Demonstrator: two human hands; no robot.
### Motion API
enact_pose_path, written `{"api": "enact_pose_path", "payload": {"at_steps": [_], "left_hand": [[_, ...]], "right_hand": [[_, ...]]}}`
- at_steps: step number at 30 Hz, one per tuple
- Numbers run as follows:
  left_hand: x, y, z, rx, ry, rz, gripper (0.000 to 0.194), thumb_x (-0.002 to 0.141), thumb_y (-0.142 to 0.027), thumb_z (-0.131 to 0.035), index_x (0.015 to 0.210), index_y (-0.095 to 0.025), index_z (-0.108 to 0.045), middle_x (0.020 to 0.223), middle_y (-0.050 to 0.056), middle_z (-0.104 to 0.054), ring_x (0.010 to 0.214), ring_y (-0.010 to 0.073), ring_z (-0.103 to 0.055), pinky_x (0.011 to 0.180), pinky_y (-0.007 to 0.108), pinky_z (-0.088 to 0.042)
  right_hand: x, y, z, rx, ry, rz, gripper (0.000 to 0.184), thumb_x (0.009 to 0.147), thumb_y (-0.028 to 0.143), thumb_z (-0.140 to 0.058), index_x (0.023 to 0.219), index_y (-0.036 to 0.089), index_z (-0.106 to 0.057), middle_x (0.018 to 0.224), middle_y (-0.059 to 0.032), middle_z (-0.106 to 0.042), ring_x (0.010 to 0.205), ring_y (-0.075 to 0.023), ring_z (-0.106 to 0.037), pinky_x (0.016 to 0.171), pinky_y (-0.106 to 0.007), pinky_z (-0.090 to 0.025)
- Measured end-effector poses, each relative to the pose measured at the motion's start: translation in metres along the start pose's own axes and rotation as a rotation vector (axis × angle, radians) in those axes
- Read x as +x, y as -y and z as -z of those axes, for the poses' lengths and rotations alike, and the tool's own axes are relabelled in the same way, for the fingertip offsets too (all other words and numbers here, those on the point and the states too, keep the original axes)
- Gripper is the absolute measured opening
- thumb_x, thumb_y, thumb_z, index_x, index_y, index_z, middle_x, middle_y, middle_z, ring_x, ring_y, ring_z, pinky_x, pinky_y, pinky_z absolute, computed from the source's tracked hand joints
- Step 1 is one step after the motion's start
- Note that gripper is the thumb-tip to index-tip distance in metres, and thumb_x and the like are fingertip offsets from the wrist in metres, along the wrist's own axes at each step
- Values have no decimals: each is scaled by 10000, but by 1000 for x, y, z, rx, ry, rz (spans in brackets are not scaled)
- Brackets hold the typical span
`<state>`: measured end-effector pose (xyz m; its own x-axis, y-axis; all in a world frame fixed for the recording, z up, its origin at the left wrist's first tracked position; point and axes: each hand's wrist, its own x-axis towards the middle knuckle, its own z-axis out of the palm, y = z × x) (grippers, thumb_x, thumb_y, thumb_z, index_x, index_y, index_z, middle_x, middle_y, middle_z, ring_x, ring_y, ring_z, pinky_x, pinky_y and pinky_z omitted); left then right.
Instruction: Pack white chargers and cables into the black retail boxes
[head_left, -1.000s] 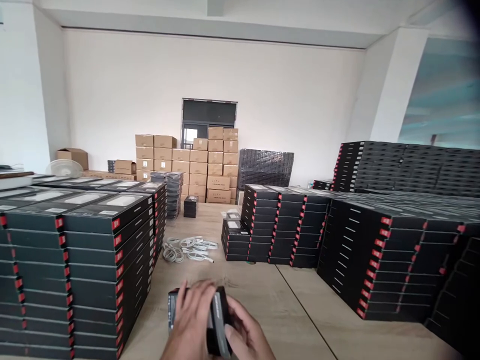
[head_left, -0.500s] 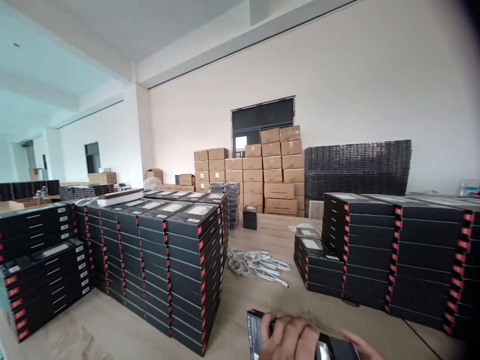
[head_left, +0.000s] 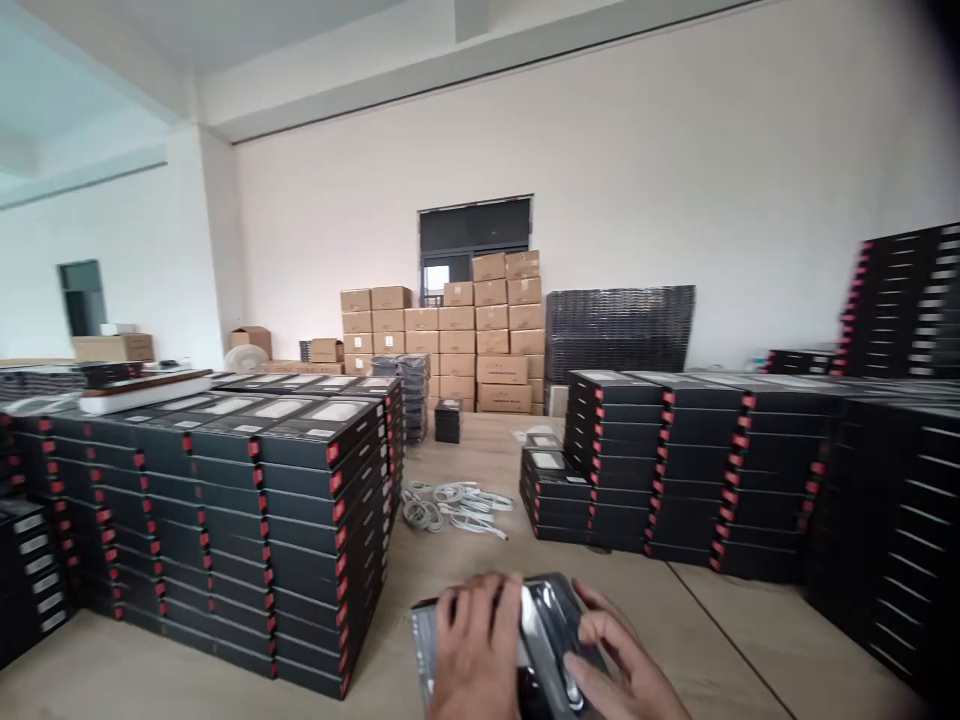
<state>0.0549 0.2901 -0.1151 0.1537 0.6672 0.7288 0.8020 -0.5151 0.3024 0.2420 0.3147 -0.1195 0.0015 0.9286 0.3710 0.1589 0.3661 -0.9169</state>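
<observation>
At the bottom middle of the head view, my left hand [head_left: 476,640] lies with its fingers bent over a black box [head_left: 423,640] whose left side carries pale print. Beside it, to the right, is a glossy dark plastic tray [head_left: 555,600] with light reflecting off it. My right hand [head_left: 626,660] grips the tray's right side, thumb in front and fingers behind. The left palm hides much of the box, so I cannot tell how far the tray sits inside it. Beyond the hands, coiled white cables [head_left: 457,505] lie on the wooden table [head_left: 450,560].
Tall stacks of black boxes with red tabs stand to the left [head_left: 225,530] and right [head_left: 690,470]. A small black stack [head_left: 448,422] stands farther back. Brown cartons [head_left: 442,345] and piled black trays [head_left: 619,330] rise near the wall.
The view swung left, then partly back right. The box and both hands stay together; the glossy tray face between them now shows more, with the right hand at its side.
</observation>
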Motion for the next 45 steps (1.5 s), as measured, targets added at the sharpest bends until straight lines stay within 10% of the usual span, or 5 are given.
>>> {"api": "enact_pose_path", "payload": {"at_steps": [7,12,23,35,45], "left_hand": [[-13,19,7,244,119,253,730,667,-261,-609,1367,-116,-463,1342,179,-541,1181,356,-483,1020,540,-292],[-16,22,4,161,105,215,582,795,-248,-533,1362,-134,-461,1424,165,-465,1304,323,-417,1108,558,-251],[-23,-7,-22,-500,757,24,613,589,-261,-787,1182,-214,-636,1468,141,-441,1378,336,-352,1127,461,-312],[-8,-2,-5,-778,239,431,202,715,-163,-586,870,-197,-711,881,55,-712,853,213,-639,797,315,-477],[13,10,23,-1277,-25,1137,601,761,-613,-571,1181,-199,-459,1067,89,-578,626,136,-637,354,176,-313]], "right_hand": [[6,22,41,530,-319,-332,253,674,391,-802,792,213,-667,797,-17,-704,679,-149,-631,501,-183,-494],[-3,6,34,380,-33,-520,260,729,413,-747,709,164,-676,633,-18,-659,532,-116,-578,388,-159,-340],[33,-7,12,-618,119,10,310,870,344,-450,838,186,-715,891,-85,-728,857,-242,-657,783,-324,-479],[144,-37,-84,-865,191,-97,204,912,350,-604,992,167,-642,1071,-58,-656,989,-211,-617,909,-434,-475],[82,37,-20,-546,163,82,282,938,400,-364,881,215,-568,826,-25,-675,759,-200,-689,670,-281,-481]]}}
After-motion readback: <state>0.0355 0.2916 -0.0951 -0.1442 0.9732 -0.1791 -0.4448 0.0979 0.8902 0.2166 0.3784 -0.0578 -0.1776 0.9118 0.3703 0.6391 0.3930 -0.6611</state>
